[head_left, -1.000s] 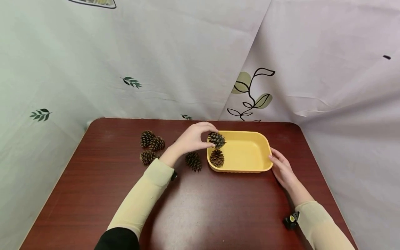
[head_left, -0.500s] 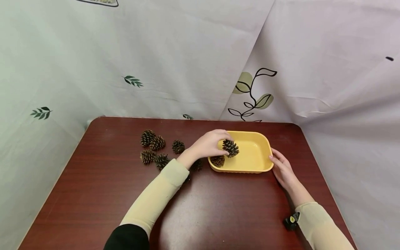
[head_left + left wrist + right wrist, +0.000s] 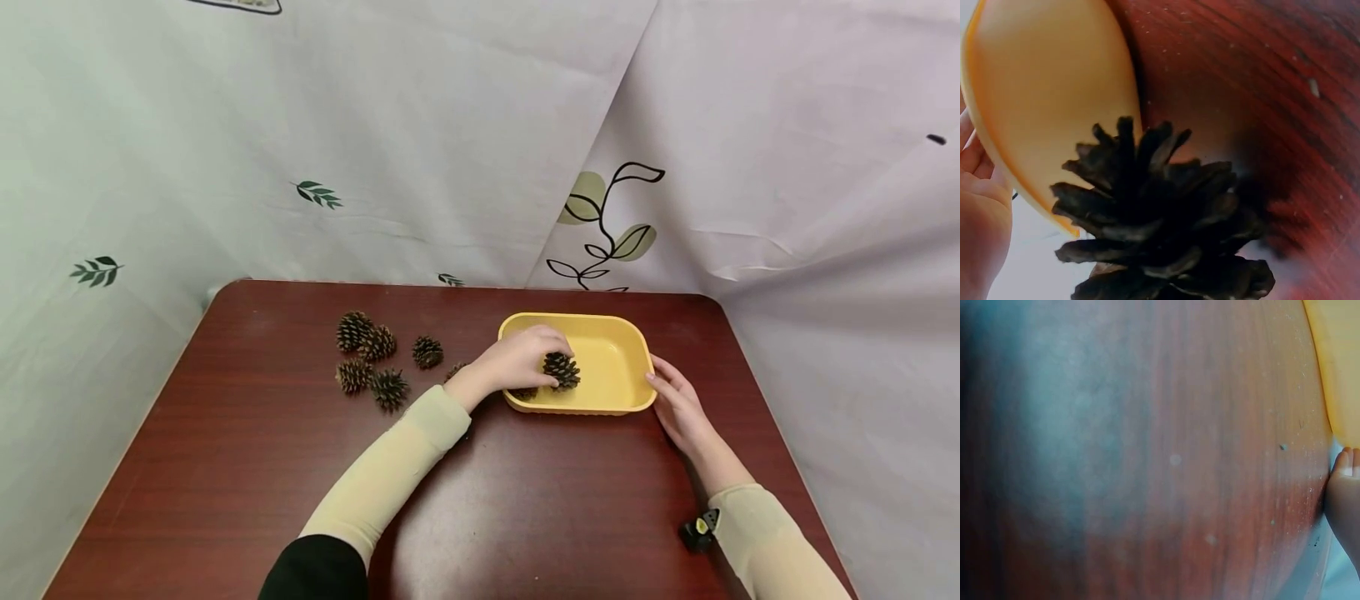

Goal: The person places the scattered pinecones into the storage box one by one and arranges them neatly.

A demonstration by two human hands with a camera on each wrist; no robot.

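While 5 loose pine cones (image 3: 372, 358) are lying at the table's (image 3: 225, 467) left, the left hand (image 3: 517, 364) is pinching a pine cone (image 3: 561, 370) inside the yellow tray (image 3: 611, 354); the right hand (image 3: 678, 408), fingers straight, is bracing the tray's right wall, likely steadying it.

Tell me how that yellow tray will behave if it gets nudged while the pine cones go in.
The yellow tray looks thin and light, so it would probably slide on the glossy table. The right hand resting against its side likely steadies it. Low and wide, it seems unlikely to tip.
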